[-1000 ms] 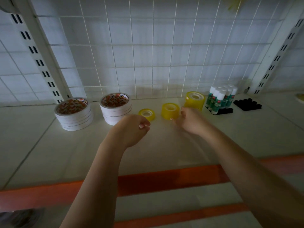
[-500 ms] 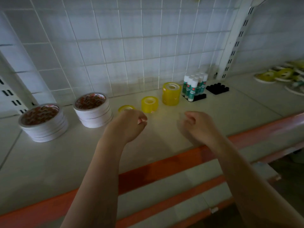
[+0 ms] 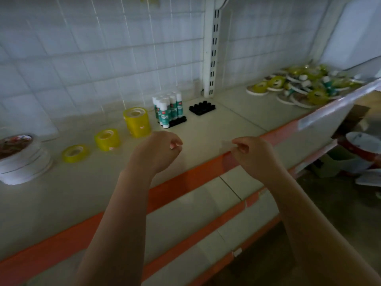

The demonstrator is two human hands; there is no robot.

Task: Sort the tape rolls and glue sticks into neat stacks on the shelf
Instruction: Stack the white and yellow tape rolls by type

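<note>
The tall stack of translucent yellow tape rolls (image 3: 137, 122) stands upright on the pale shelf (image 3: 216, 124), and everything else lines up off it. Just to its right is a cluster of white glue sticks with teal labels (image 3: 167, 107), upright, with a black ridged tray (image 3: 202, 107) beyond them; the label print is too blurred to read. To the stack's left sit a shorter yellow tape stack (image 3: 107, 139) and then a single flat yellow roll (image 3: 75, 153), with a pile of wide white tape rolls (image 3: 19, 158) at the far left. Well to the right, past the white slotted upright (image 3: 212, 48), lies a jumbled heap of yellow tapes and glue sticks (image 3: 299, 87).

In front of the tall stack, the left hand (image 3: 156, 153) hovers with fingers curled, its grip holding nothing I can see. The right hand (image 3: 253, 153) pinches a small pale scrap (image 3: 226, 145) over the shelf's orange front edge (image 3: 185, 180).
</note>
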